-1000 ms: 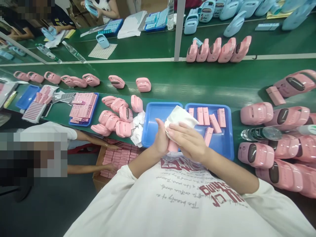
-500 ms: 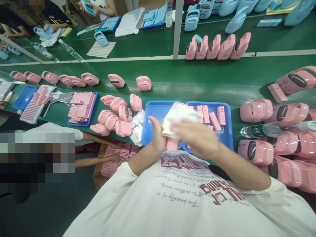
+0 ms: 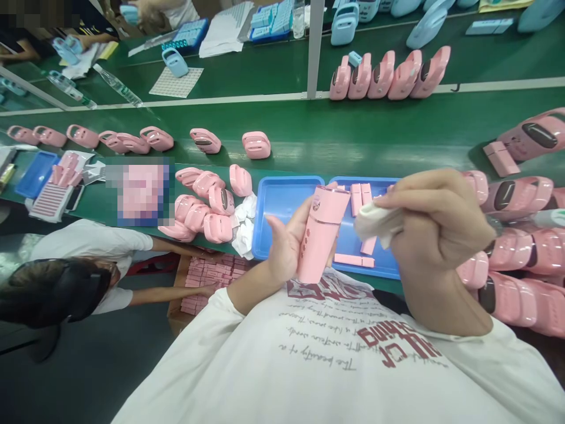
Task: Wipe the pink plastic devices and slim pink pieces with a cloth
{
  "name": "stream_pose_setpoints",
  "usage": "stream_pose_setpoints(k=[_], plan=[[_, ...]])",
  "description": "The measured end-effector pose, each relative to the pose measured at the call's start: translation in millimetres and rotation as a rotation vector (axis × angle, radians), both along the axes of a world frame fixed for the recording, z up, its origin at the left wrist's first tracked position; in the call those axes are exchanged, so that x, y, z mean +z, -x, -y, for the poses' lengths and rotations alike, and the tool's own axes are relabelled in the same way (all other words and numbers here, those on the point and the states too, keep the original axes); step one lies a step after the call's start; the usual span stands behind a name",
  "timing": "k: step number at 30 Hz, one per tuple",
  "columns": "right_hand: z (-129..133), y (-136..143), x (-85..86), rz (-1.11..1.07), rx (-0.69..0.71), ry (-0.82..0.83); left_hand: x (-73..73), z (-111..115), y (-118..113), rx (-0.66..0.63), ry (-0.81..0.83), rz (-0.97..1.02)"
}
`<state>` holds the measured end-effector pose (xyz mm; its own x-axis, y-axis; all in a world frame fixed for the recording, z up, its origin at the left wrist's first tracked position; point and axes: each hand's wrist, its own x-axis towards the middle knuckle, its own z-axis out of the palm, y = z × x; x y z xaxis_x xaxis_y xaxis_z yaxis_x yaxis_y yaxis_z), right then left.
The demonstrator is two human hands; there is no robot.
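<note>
A tapered pink plastic piece (image 3: 322, 241), with a seam near its top and a row of small dark marks down one side, rests in my left hand (image 3: 282, 250); the fingers curl behind it and the thumb stands away. To the right, my right hand (image 3: 441, 229) pinches a crumpled white cloth (image 3: 377, 224), apart from the pink piece. Under and behind the hands lie two blue trays: the left tray (image 3: 286, 197) shows bare floor, while the right tray (image 3: 388, 268) holds several small pink blocks (image 3: 353, 259). My right hand covers part of that tray.
Glossy pink handled shells (image 3: 212, 203) cluster left of crumpled white paper (image 3: 244, 227); more shells (image 3: 512, 294) crowd the right side. A co-worker (image 3: 88, 271) reaches into a carton of pink blocks (image 3: 203, 282) at left. A metal post (image 3: 314, 47) stands behind the green bench (image 3: 353, 135).
My right hand has moved right and up off the pink piece, taking the white cloth with it. The piece, covered before, now shows upright in my left hand.
</note>
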<state>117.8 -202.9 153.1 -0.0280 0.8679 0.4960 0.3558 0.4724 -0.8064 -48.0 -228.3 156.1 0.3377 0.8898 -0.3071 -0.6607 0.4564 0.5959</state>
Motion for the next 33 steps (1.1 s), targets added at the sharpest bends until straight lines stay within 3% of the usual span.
stream_pose_setpoints(k=[3,9,12,27,33], plan=[[-6.0,4.8,7.9,-0.004,0.032,0.005,-8.5,1.1,-2.4,0.018,-0.13,-0.067],[-16.5,11.3,16.5,0.009,0.321,0.448,-21.8,1.0,-1.0,-0.073,-0.304,-0.283],[-18.2,9.4,18.1,-0.025,0.438,0.557,-22.7,0.6,0.4,-0.084,-0.354,-0.28],[-20.0,11.6,12.6,-0.058,0.449,0.53,-20.1,2.9,-1.9,-0.094,-0.348,-0.25],[-20.1,4.2,12.8,-0.145,0.551,0.605,-20.0,3.4,-1.4,-0.127,-0.322,-0.23]])
